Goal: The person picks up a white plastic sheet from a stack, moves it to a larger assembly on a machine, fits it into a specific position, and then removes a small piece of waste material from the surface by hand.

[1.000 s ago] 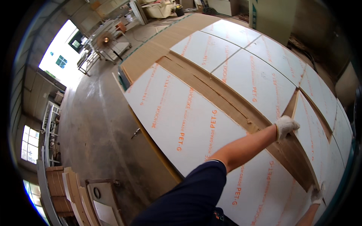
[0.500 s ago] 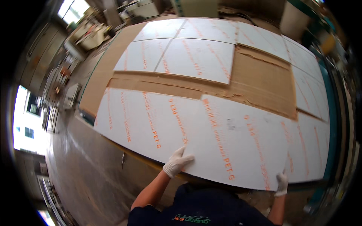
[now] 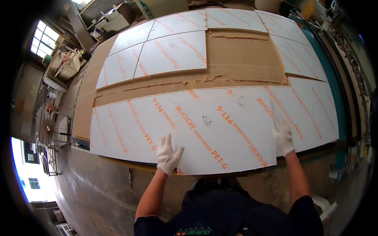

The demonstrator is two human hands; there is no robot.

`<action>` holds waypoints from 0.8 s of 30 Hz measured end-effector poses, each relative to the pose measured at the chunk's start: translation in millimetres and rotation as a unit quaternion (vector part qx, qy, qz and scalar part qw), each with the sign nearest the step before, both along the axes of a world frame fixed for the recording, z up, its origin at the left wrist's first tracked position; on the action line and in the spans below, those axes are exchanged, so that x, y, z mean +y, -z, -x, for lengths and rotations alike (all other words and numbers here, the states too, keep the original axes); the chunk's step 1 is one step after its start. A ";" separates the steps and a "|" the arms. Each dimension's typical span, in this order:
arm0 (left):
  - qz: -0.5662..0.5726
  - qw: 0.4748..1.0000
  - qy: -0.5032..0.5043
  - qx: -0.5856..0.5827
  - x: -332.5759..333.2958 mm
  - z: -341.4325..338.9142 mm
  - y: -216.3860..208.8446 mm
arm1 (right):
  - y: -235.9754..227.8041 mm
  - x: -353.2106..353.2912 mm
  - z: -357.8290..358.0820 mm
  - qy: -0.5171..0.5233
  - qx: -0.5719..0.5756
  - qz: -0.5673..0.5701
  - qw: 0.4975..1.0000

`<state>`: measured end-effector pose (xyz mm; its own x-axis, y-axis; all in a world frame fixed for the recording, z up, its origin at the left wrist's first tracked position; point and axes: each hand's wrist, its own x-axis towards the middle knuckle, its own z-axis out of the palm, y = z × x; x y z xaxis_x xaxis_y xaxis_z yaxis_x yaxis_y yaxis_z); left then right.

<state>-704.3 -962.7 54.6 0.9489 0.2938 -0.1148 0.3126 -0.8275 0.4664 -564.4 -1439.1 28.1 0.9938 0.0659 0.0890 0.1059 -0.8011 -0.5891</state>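
A loose white panel [image 3: 220, 137] with orange printing lies on top of a longer white sheet [image 3: 114, 129] along the table's near edge. My left hand [image 3: 169, 154], in a white knit glove, is at the loose panel's left edge. Its fingers are stretched out, and the thumb points toward the panel. Along the panel's right edge lies my right hand [image 3: 283, 137], gloved too, with its fingers extended and slightly blurred. Neither hand wraps round the panel. Its near edge sits close to my body.
More white panels [image 3: 173, 51] lie in rows on a brown board [image 3: 246, 53], which shows between them with torn strips. Dark rails [image 3: 334, 59] run along the right side. A cluttered bench [image 3: 65, 65] stands at the far left, above a concrete floor [image 3: 90, 185].
My right hand has moved from the loose panel's near right corner farther up its right edge. My left hand has shifted to its left edge. The view has turned.
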 end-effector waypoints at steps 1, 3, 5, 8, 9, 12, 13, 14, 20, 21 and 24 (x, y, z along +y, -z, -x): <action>0.005 1.000 0.012 0.002 -4.1 -21.5 5.9 | -22.1 23.1 -12.5 -0.047 0.015 -0.013 0.999; -0.074 0.990 0.112 -0.040 -7.7 -52.0 19.1 | -21.1 49.7 -38.2 -0.084 -0.005 -0.012 0.996; -0.097 0.986 0.123 -0.057 3.2 -81.5 45.2 | 7.4 52.7 -71.6 -0.102 -0.067 0.144 0.982; -0.102 0.983 0.141 -0.066 2.5 -102.2 55.6 | 29.6 44.1 -115.7 -0.074 -0.080 0.222 0.969; -0.086 0.982 0.144 -0.084 3.8 -101.2 60.8 | 25.1 52.5 -122.2 -0.070 -0.071 0.229 0.968; -0.064 0.983 0.142 -0.100 12.6 -92.2 70.2 | -10.3 127.0 -132.6 -0.094 0.117 0.235 0.960; -0.060 0.982 0.141 -0.114 9.9 -96.5 70.1 | -11.8 152.1 -127.5 -0.118 0.116 0.224 0.960; -0.051 0.982 0.146 -0.107 8.9 -95.2 69.0 | -9.9 179.0 -123.5 -0.144 0.118 0.211 0.960; -0.048 0.972 0.154 -0.172 6.7 -106.3 76.4 | -2.6 365.1 -83.3 -0.269 0.050 0.036 0.961; -0.026 0.971 0.157 -0.179 6.1 -108.2 75.3 | 7.2 369.7 -81.4 -0.261 0.054 0.037 0.963; -0.016 0.972 0.156 -0.175 5.5 -108.3 69.7 | 27.9 358.6 -79.3 -0.272 -0.091 -0.057 0.956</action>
